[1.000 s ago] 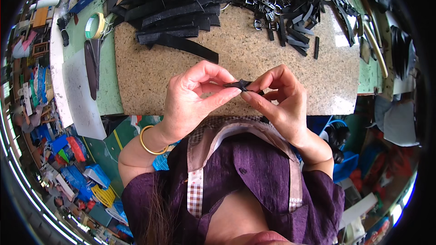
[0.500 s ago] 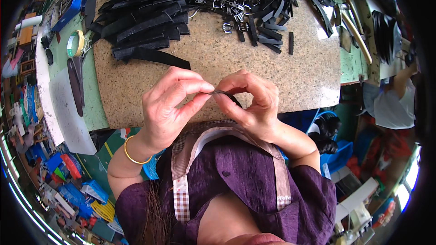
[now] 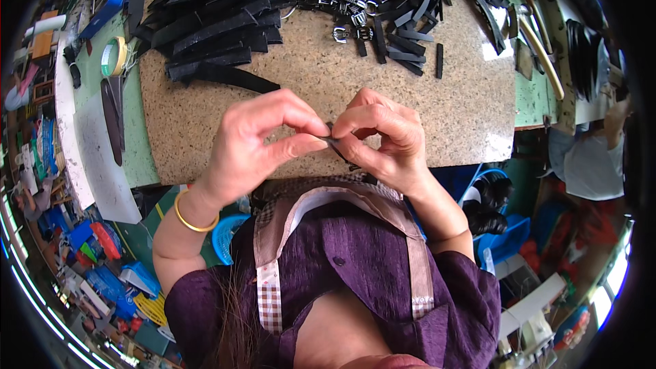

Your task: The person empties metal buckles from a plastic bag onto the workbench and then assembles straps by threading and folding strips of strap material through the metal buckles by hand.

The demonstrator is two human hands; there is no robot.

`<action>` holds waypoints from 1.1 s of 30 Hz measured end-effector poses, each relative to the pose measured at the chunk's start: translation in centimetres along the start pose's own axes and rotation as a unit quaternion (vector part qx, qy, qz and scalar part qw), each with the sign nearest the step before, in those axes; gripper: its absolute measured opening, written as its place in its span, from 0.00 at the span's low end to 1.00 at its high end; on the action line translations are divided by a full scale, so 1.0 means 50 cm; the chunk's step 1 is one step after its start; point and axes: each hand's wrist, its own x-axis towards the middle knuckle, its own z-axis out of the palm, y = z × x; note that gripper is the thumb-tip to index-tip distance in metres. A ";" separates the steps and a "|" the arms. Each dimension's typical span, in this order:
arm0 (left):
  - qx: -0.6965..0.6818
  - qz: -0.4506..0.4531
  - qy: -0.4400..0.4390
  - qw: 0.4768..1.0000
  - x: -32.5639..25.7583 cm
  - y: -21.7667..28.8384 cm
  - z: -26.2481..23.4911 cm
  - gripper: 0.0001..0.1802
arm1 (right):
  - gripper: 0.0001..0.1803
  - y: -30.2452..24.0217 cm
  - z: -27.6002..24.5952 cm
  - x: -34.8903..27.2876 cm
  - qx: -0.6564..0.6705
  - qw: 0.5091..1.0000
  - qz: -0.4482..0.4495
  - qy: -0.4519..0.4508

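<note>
Near the table's front edge, my two hands meet over a small black leather-like strip (image 3: 339, 153). My left hand (image 3: 256, 133) pinches it between thumb and forefinger from the left. From the other side, my right hand (image 3: 389, 140) grips it with thumb and curled fingers, which hide much of its length. Beyond my left hand lies a stack of wide black straps (image 3: 219, 41). A heap of silver buckles (image 3: 352, 7) with black pieces sits at the far middle, and short black strips (image 3: 410, 48) are scattered beside it.
On the left are a tape roll (image 3: 113, 56), dark scissors-like blades (image 3: 113, 119) and a white sheet (image 3: 106, 154). Finished-looking buckled straps (image 3: 482, 3) lie at the far right. A blue bin (image 3: 504, 240) stands below the table's right side. Another person (image 3: 594, 164) is at the right.
Both hands have shifted slightly, the left one to the right at its fingertips. The black strip has turned from lying sideways to a steeper slant between my fingers.
</note>
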 end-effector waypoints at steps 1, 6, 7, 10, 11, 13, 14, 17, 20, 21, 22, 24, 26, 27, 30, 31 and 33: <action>-0.128 -0.085 -0.018 0.988 0.001 -0.005 -0.015 0.06 | 0.10 -0.004 -0.005 0.006 0.032 0.998 -0.007 -0.046; -0.159 -0.161 -0.104 0.969 0.002 -0.015 -0.022 0.08 | 0.08 -0.023 -0.019 0.001 0.106 0.972 0.147 -0.150; -0.155 -0.168 -0.138 0.964 0.003 -0.013 -0.024 0.08 | 0.08 -0.026 -0.024 -0.001 0.103 0.964 0.175 -0.170; -0.199 -0.214 -0.176 0.940 0.003 -0.003 -0.028 0.08 | 0.07 -0.023 -0.028 0.005 0.108 0.970 0.088 -0.201; -0.187 -0.210 -0.170 0.944 0.002 0.001 -0.028 0.07 | 0.07 -0.028 -0.026 0.006 0.081 0.973 0.079 -0.203; -0.174 -0.206 -0.162 0.949 -0.003 0.003 -0.026 0.07 | 0.06 -0.040 -0.024 0.004 0.090 0.965 0.156 -0.191; -0.113 -0.163 -0.141 0.970 -0.007 0.004 -0.023 0.07 | 0.05 -0.046 -0.023 0.001 0.096 0.952 0.233 -0.175; -0.051 -0.116 -0.091 0.988 -0.014 0.005 -0.019 0.07 | 0.05 -0.056 -0.019 -0.015 0.133 0.940 0.288 -0.126; -0.004 -0.085 -0.050 0.995 -0.019 0.006 -0.024 0.09 | 0.09 -0.050 -0.032 -0.017 0.092 0.949 0.258 -0.158; -0.011 -0.083 -0.055 0.995 -0.023 0.007 -0.024 0.09 | 0.09 -0.053 -0.033 -0.015 0.056 0.950 0.245 -0.184; -0.019 -0.080 -0.062 0.995 -0.024 0.007 -0.025 0.09 | 0.10 -0.055 -0.033 -0.014 0.020 0.950 0.231 -0.208; -0.009 -0.075 -0.053 0.996 -0.023 0.010 -0.032 0.09 | 0.10 -0.051 -0.022 -0.022 0.036 0.961 0.204 -0.184; 0.002 -0.069 -0.042 0.997 -0.027 0.014 -0.036 0.08 | 0.10 -0.048 -0.017 -0.022 0.053 0.970 0.176 -0.162; 0.009 -0.071 -0.050 0.996 -0.030 0.017 -0.036 0.08 | 0.09 -0.045 -0.021 -0.019 0.012 0.969 0.156 -0.190; 0.021 -0.074 -0.050 0.996 -0.028 0.021 -0.044 0.08 | 0.10 -0.047 -0.020 -0.022 -0.032 0.967 0.142 -0.207; 0.026 -0.076 -0.042 0.996 -0.028 0.021 -0.044 0.07 | 0.10 -0.050 -0.021 -0.027 -0.034 0.968 0.147 -0.198; -0.015 -0.128 -0.046 0.991 -0.026 0.020 -0.049 0.07 | 0.12 -0.072 -0.010 -0.019 -0.017 0.971 0.163 -0.174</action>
